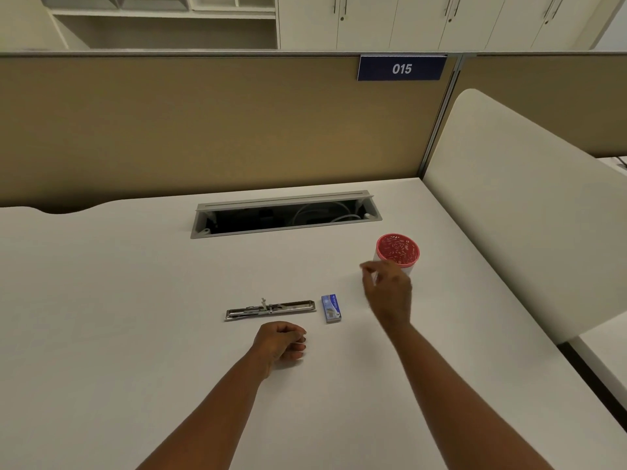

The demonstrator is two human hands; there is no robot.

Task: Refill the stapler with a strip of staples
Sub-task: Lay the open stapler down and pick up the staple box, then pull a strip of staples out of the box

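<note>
red cup [398, 250] on desk [101, 300] R | open cable tray [286, 215] rear ctr | "015" sign [401, 68] on partition [203, 123]

Shiny bare metal stapler [269, 309]; printed cardboard staple box [331, 308]; matt smooth surface [135, 300]; perforated pink plastic cup [398, 251].

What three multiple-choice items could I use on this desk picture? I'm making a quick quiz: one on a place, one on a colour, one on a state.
1. Where does the staple box lie?
A. Right of the stapler
B. Inside the cup
C. Left of the stapler

2. What colour is the cup inside?
A. Green
B. Red
C. Black

3. How is the left hand?
A. Flat, palm up
B. Gripping the cup
C. Loosely curled on the desk

Answers: 1 A, the box sits just off the stapler's right end. 2 B, its inside shows red. 3 C, the fingers are folded in, near the stapler.
</note>
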